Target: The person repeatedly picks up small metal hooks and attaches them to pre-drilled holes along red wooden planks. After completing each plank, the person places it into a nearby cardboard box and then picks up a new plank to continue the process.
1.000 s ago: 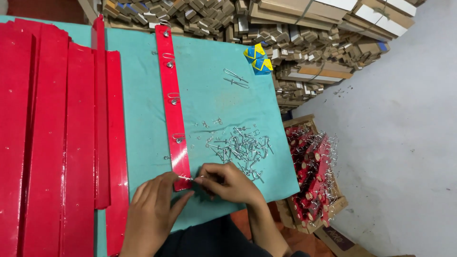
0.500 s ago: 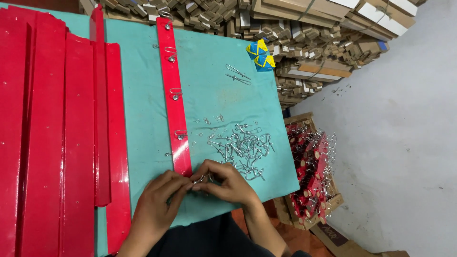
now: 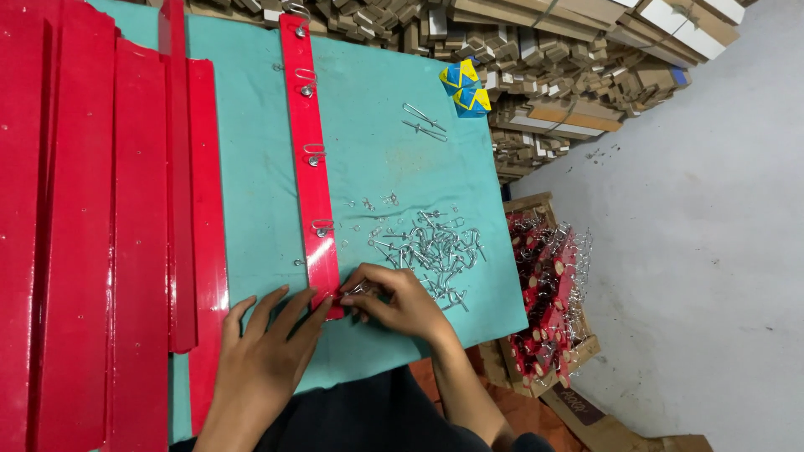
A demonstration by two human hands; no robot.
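A long red metal strip [image 3: 311, 159] lies lengthwise on a teal-covered table [image 3: 385, 159], with several small metal hooks fixed along it. My left hand [image 3: 264, 356] lies flat with spread fingers, its fingertips pressing the strip's near end. My right hand [image 3: 400, 300] pinches a small silver metal hook [image 3: 356, 290] at that same near end. A loose pile of silver hooks and screws [image 3: 435, 247] lies just to the right of my right hand.
Stacked red metal strips [image 3: 92, 226] fill the table's left side. Two blue-and-yellow packets [image 3: 463, 88] sit at the far right edge. Cardboard boxes [image 3: 553, 59] are piled behind. A crate of red hooked pieces [image 3: 548, 289] stands on the grey floor, right of the table.
Both hands have stayed at the strip's near end, with the fingers shifting slightly around the small hook. The camera view has drifted a little.
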